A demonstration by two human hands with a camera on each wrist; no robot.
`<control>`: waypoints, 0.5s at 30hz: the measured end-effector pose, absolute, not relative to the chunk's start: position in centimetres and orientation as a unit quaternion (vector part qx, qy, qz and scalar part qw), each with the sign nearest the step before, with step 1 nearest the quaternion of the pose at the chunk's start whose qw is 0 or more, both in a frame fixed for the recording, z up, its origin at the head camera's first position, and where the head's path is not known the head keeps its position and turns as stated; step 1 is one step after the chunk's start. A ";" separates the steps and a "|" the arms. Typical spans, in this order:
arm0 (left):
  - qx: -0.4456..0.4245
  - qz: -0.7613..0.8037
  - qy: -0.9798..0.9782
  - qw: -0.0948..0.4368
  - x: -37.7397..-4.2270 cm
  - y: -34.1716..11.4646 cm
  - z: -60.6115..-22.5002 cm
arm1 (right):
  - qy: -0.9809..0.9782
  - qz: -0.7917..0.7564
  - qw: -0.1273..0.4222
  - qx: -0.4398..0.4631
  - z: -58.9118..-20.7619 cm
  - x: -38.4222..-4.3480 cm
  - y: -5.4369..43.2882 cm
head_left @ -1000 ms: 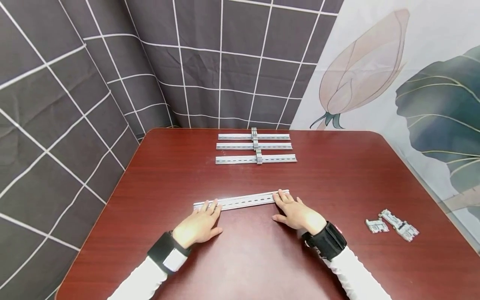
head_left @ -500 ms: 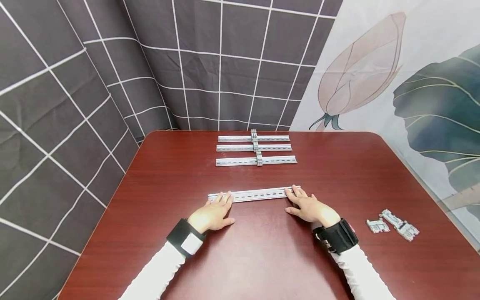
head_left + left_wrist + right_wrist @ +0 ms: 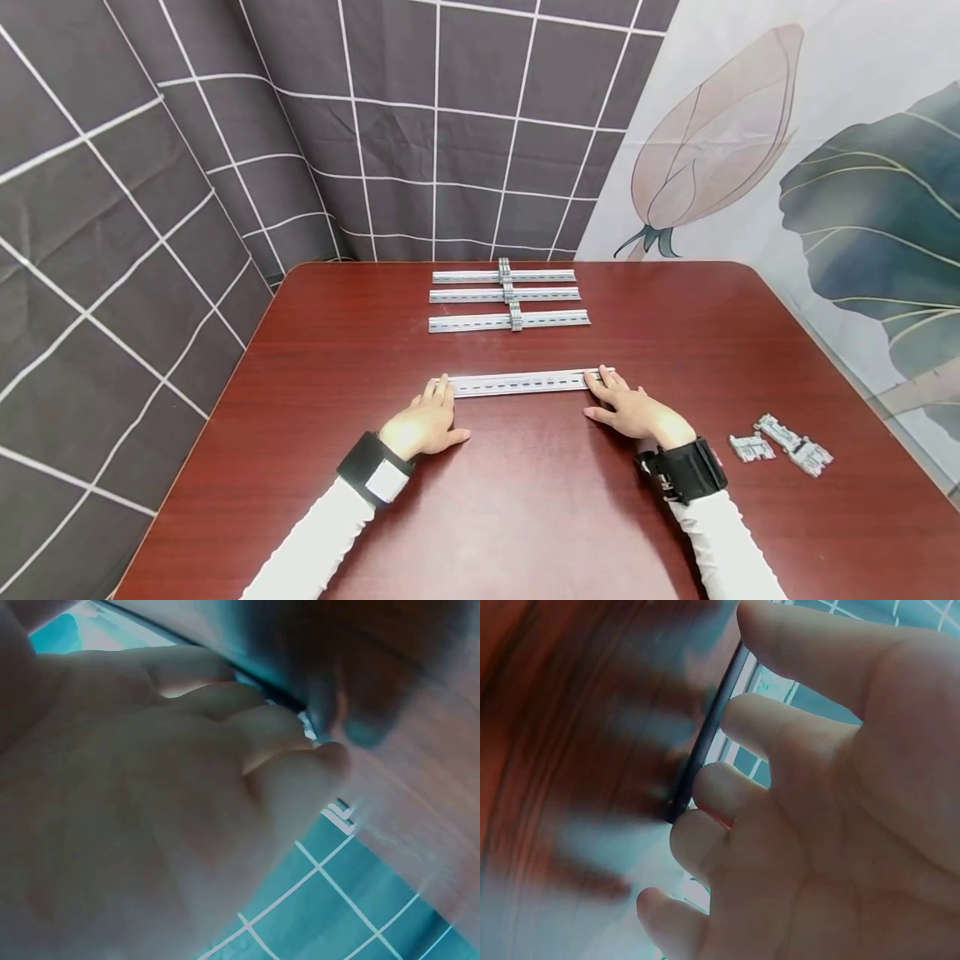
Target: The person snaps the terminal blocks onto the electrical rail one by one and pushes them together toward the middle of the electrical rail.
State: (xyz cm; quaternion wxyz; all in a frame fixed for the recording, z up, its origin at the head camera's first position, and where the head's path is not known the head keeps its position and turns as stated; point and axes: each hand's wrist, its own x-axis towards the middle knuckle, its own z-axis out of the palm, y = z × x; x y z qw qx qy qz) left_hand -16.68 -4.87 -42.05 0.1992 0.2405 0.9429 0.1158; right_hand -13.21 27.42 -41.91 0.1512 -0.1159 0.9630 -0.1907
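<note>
A slotted metal DIN rail (image 3: pixel 521 383) lies across the middle of the red-brown table in the head view. At its left end rests my left hand (image 3: pixel 423 423), fingers extended over the rail and thumb pointing right. My right hand (image 3: pixel 636 412) touches the right end with spread, extended fingers. Both hands cover part of the rail's ends. In the right wrist view, the fingertips of the right hand (image 3: pixel 802 795) line up along the rail's dark edge (image 3: pixel 709 742). The left wrist view is mostly filled by the left hand (image 3: pixel 165 780), which hides much of the rail.
Three similar rails (image 3: pixel 468 323) lie in parallel near the table's far edge, each with small grey terminal blocks (image 3: pixel 515 317) at its middle. Several loose terminal-block pieces (image 3: pixel 795 447) lie on the right. A dark grid-patterned cloth (image 3: pixel 480 142) hangs behind the table (image 3: pixel 337 350).
The rail has slid right and a little away from me, and its tilt has lessened. Both hands have moved along with it, the left now nearer its left end.
</note>
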 end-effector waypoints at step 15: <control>0.209 0.041 0.953 0.214 -15.7 -3.8 -40.8 | 0.978 -0.164 0.089 0.090 -38.0 -8.3 39.4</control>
